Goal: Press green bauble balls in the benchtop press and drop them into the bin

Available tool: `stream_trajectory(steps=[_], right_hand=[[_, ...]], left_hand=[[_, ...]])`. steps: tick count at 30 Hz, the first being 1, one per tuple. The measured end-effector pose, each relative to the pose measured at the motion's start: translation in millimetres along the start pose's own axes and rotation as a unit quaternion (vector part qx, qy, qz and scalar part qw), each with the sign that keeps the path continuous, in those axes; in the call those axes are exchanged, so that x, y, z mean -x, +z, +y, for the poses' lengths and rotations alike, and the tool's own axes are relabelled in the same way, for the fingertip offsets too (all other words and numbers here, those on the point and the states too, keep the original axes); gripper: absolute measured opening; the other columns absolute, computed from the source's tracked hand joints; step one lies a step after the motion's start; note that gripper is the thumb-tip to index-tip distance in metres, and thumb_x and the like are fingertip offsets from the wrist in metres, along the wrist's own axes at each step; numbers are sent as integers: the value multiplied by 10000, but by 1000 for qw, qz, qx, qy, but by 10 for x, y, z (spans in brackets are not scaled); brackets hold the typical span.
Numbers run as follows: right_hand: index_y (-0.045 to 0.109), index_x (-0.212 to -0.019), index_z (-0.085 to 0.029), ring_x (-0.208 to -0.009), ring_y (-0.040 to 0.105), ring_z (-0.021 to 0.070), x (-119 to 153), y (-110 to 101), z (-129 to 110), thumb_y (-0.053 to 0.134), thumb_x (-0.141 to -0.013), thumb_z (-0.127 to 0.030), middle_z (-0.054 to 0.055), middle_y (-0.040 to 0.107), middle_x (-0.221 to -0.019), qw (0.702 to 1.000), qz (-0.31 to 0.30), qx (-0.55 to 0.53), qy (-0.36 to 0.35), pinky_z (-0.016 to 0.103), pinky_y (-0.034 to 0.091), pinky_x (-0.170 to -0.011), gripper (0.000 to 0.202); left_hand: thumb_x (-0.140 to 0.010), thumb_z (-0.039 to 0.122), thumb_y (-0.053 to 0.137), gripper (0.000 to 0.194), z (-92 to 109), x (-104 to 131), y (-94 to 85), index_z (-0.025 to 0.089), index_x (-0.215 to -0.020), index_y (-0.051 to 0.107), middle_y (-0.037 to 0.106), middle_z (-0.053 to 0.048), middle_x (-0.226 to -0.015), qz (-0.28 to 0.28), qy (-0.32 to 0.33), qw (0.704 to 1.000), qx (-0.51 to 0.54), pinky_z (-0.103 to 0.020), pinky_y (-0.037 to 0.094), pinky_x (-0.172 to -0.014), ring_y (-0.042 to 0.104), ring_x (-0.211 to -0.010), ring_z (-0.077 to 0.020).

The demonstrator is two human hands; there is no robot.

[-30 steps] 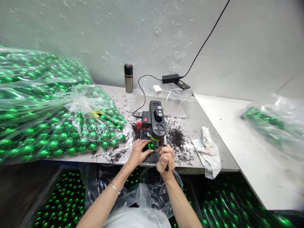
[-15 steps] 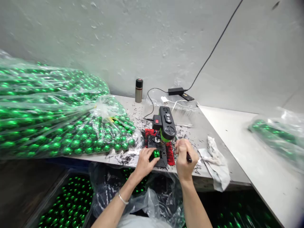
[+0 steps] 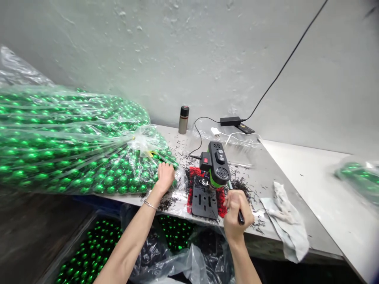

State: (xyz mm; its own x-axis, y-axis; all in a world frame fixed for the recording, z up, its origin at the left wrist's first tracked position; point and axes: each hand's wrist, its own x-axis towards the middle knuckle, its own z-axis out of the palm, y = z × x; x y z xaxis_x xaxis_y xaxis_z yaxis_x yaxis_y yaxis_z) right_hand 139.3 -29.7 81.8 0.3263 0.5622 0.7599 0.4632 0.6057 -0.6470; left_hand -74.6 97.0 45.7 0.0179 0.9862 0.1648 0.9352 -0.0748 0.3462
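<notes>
My right hand (image 3: 238, 211) is closed around the black-gripped lever (image 3: 241, 217) of a small black-and-green bench machine (image 3: 219, 163). Beneath the machine's head lies a slotted black base plate (image 3: 205, 201), bare on top, resting on a red mat (image 3: 221, 201). My left hand (image 3: 166, 176) reaches to the near right end of a big clear plastic bag (image 3: 139, 138) full of shiny green balls (image 3: 100, 177). Its fingers bend down among the balls at the bag's mouth. The fingertips are hidden, so I cannot see whether they grip one.
Short black bits (image 3: 239, 187) litter the table (image 3: 177, 146). Behind the machine are a flask (image 3: 183, 119), a power adapter (image 3: 231, 121) and a phone-like black object (image 3: 245, 128). A crumpled white cloth (image 3: 288, 225) hangs over the front edge. More green balls fill a bin (image 3: 89, 248) below.
My left hand has left the base plate, where its fingers were on a green ball, and moved left to the bag. That ball is gone from the plate. My right hand keeps the lever.
</notes>
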Motion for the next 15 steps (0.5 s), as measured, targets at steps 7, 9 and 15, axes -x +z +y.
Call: stream_trajectory(steps=[7,9,15], right_hand=[[479,-649,-210,-601,505,124,33,15,25,461,-983,-193,-10,515,-666,1000,8,7,-7,287,386,-568,335],[478,-650,-209,-601,505,120,28,19,17,460,-983,-187,-13,512,-667,1000,8,9,-9,283,387,-567,334],[467,-658,-213,-607,499,118,-11,27,-14,444,-989,-191,-15,507,-671,1000,11,15,-2,284,385,-573,332]], left_hand=[[-940,317,597,343,-85,82,-34,121,-1222,602,704,-180,-1149,-48,4,983,178,-423,525,-873,706,-984,-296],[-929,414,622,423,-60,203,-35,155,-1260,574,703,-132,-1152,-74,-27,915,396,-373,551,-846,722,-928,-239],[-704,411,858,564,188,626,108,189,-1194,690,709,-37,-972,-148,-145,666,717,-270,557,-771,678,-786,-134]])
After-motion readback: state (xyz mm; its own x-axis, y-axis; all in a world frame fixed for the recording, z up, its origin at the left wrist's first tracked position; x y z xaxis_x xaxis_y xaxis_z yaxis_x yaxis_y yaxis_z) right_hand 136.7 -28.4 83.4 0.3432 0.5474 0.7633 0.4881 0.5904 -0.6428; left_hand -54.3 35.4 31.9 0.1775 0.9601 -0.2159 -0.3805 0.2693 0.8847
